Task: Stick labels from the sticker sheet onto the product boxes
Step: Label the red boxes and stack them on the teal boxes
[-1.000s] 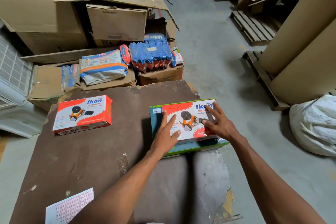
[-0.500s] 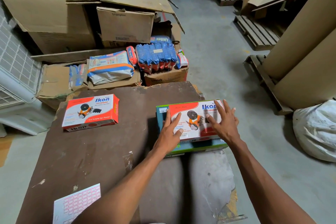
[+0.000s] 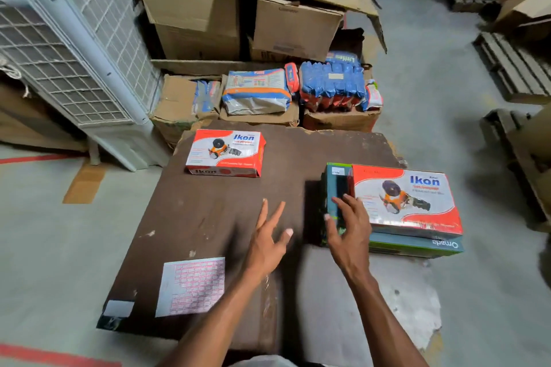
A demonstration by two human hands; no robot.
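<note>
Half a second earlier both hands had lain flat on the right-hand Ikon box (image 3: 408,199); now both had come off its top. The view had also swung left, bringing a white cooler (image 3: 74,53) into sight.

Two red-and-white Ikon boxes were on the brown surface (image 3: 208,217): one alone at the far left (image 3: 226,153), the other stacked on a teal box (image 3: 417,246) at the right edge. One sticker sheet (image 3: 192,286) lay flat near the front left, with a small white scrap (image 3: 119,308) just beside it at the corner.

The left hand (image 3: 268,244) hovered over bare surface between the sheet and the stack, fingers spread wide, holding nothing. The right hand (image 3: 347,232) was open too, fingers loosely splayed, at the left end of the stack; its fingertips seemed to touch the teal box's exposed top, though motion blur made contact hard to confirm. It gripped nothing.

Behind the surface sat cartons (image 3: 238,9) and blue packets (image 3: 331,83).
</note>
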